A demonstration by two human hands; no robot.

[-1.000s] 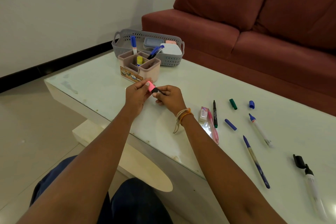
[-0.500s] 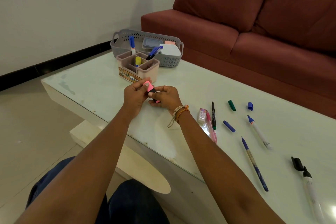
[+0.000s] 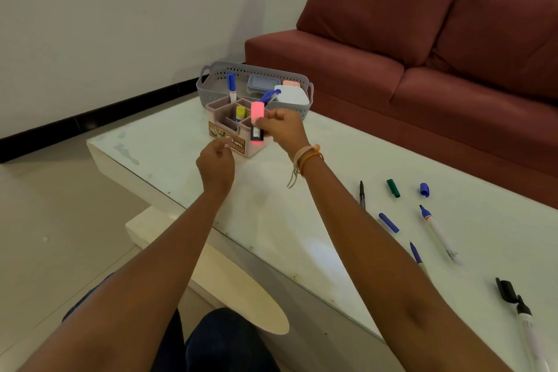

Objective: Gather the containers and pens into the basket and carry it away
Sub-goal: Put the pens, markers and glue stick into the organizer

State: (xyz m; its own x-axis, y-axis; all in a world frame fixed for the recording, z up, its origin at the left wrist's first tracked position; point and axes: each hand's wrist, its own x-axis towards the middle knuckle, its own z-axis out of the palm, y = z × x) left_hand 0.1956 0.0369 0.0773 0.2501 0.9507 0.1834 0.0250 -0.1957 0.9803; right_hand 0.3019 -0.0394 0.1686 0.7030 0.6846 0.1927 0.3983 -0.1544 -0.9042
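Observation:
My right hand [image 3: 282,127] holds a pink highlighter [image 3: 257,124] upright, just above the near right corner of the beige pen organiser [image 3: 225,133]. My left hand [image 3: 216,163] hovers in front of the organiser with its fingers curled and nothing visible in them. A blue marker [image 3: 231,88] and a yellow one [image 3: 240,112] stand in the organiser. Behind it sits the grey basket [image 3: 217,75] with lidded containers [image 3: 291,93] inside. Loose pens [image 3: 437,232] and caps [image 3: 393,187] lie on the table at the right.
The white glass-topped table [image 3: 169,145] has its near edge running diagonally toward me. A dark red sofa [image 3: 422,48] stands close behind it. A black marker [image 3: 525,320] lies at the far right near the frame edge. My knees are below the table edge.
My hands have parted. The right hand lifted the capped pink highlighter up and away to the organiser; the left hand let go and dropped back. The view tilted.

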